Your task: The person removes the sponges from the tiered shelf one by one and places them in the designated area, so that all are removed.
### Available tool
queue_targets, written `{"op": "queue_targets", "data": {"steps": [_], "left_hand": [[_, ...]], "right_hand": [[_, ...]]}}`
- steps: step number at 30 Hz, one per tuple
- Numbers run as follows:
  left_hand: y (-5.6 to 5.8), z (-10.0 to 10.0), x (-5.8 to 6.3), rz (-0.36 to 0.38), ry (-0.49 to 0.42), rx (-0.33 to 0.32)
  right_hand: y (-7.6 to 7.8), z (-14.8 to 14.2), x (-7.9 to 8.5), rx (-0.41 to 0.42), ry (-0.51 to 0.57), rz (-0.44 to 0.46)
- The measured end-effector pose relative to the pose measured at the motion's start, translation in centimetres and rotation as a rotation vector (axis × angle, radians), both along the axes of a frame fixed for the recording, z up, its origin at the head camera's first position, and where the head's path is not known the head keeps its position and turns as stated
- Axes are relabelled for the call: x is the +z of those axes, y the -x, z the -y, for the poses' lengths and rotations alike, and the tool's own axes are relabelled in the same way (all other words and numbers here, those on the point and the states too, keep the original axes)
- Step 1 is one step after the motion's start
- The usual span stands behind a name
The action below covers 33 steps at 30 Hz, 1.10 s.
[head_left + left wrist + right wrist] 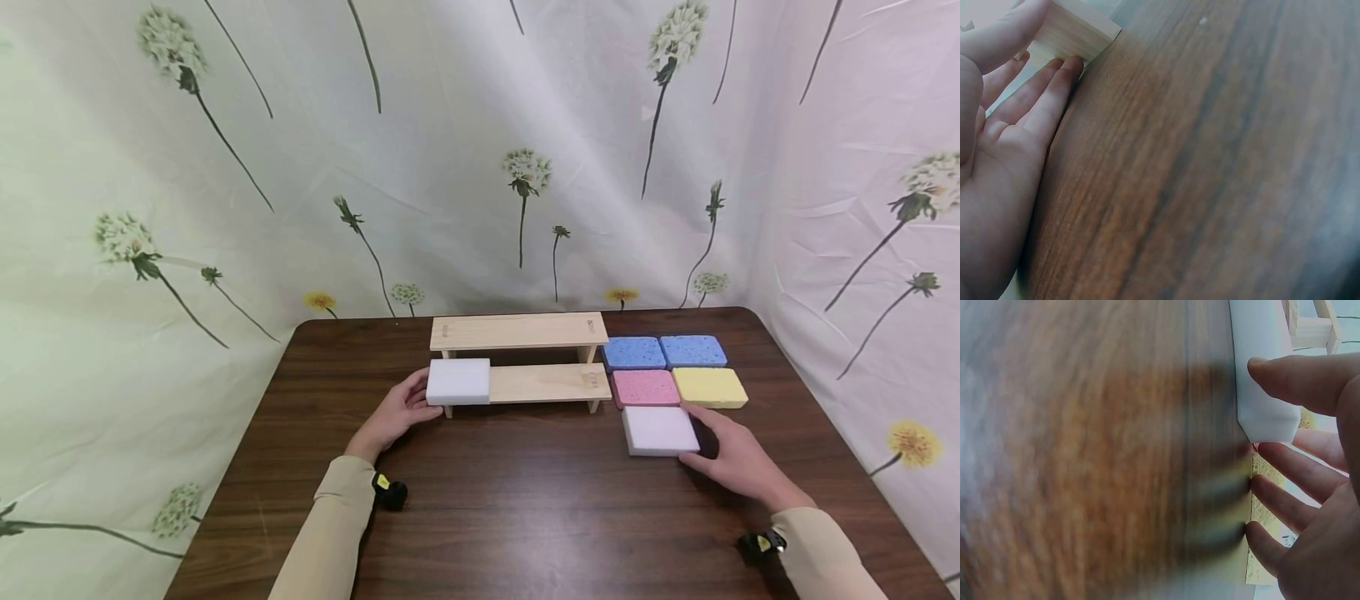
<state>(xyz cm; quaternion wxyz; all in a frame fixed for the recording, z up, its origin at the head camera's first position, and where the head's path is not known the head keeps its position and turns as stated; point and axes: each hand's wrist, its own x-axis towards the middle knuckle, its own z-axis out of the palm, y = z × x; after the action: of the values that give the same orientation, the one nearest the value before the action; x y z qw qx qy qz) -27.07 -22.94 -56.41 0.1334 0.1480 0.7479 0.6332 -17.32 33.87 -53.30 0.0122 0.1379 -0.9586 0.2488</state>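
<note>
A white sponge (458,382) lies over the left end of the lower board of a small two-step wooden shelf (551,384). My left hand (393,417) holds its left end, thumb at the front. In the left wrist view, lower fingers (1060,94) reach the shelf's wooden leg (1079,34); the sponge is not discernible there. On the right, my right hand (738,457) grips another white sponge (660,431) by its right end. The right wrist view shows the thumb (1291,375) on that sponge's front side and other fingers spread near the tabletop.
Two blue sponges (634,352) lie side by side right of the shelf. A pink sponge (645,388) and a yellow sponge (709,387) sit in front of them. The dark wooden table (510,500) backs onto a flower-printed cloth (465,167).
</note>
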Motion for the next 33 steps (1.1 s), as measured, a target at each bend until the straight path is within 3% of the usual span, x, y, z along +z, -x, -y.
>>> {"op": "queue_targets", "data": {"steps": [18, 33], "left_hand": [[-0.3, 0.0, 0.4, 0.015, 0.004, 0.002], [-0.3, 0.0, 0.3, 0.013, -0.014, -0.002]], "right_hand": [[0.0, -0.3, -0.1, -0.003, -0.005, 0.016], [-0.5, -0.2, 1.8, -0.007, 0.02, -0.065]]}}
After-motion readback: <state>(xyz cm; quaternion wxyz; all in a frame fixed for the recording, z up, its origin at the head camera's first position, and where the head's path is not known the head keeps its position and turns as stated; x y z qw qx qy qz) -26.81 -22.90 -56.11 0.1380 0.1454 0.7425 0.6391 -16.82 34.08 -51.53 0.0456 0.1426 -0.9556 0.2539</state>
